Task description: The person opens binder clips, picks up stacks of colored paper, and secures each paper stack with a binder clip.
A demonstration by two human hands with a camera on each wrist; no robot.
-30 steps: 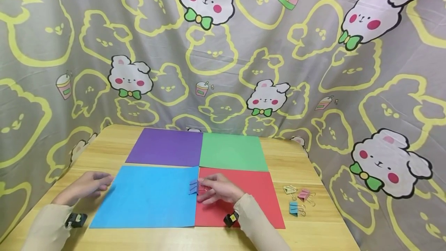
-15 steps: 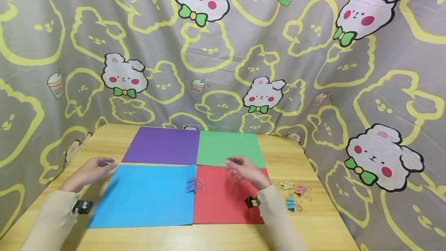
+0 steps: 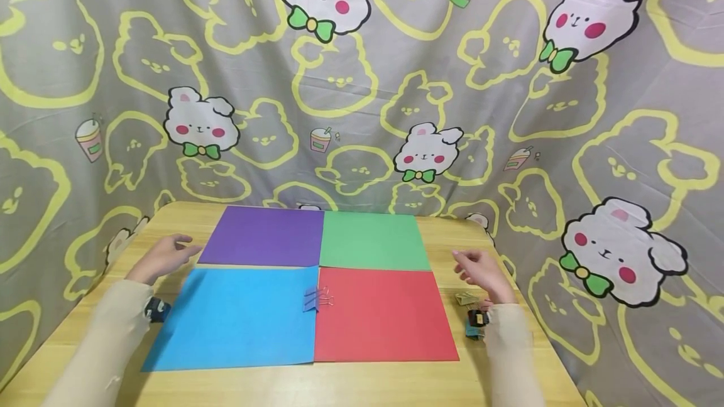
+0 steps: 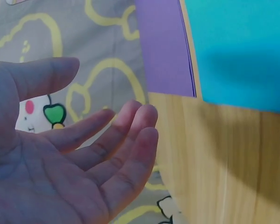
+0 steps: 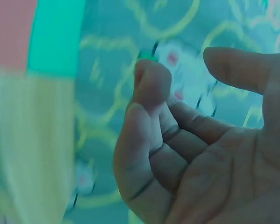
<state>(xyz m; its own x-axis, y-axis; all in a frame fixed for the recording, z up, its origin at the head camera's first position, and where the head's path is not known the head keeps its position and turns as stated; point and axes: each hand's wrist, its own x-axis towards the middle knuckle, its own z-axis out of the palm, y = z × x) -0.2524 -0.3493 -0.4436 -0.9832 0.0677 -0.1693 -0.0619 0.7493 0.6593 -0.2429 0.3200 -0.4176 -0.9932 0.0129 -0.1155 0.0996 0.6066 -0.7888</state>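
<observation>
A purple binder clip [image 3: 310, 299] sits on the right edge of the blue sheet [image 3: 237, 319], its wire handles over the red sheet [image 3: 390, 319]. My right hand [image 3: 481, 272] hovers past the red sheet's right side, fingers loosely bent and nothing in them. Beneath its wrist lie a yellow binder clip [image 3: 466, 298], a blue binder clip [image 3: 472, 331] and a pink one, partly hidden by the wrist and its camera. By the blue sheet's upper left corner, my left hand [image 3: 165, 257] is held in the air, empty, fingers extended in the left wrist view.
Behind the blue and red sheets lie a purple sheet [image 3: 266, 236] and a green sheet [image 3: 373, 240]. The wooden table [image 3: 271, 388] borders a patterned curtain [image 3: 351, 80] at the back and sides.
My right hand has let go of the purple binder clip and moved right, past the red sheet to above the loose clips. My left hand has shifted slightly forward and right.
</observation>
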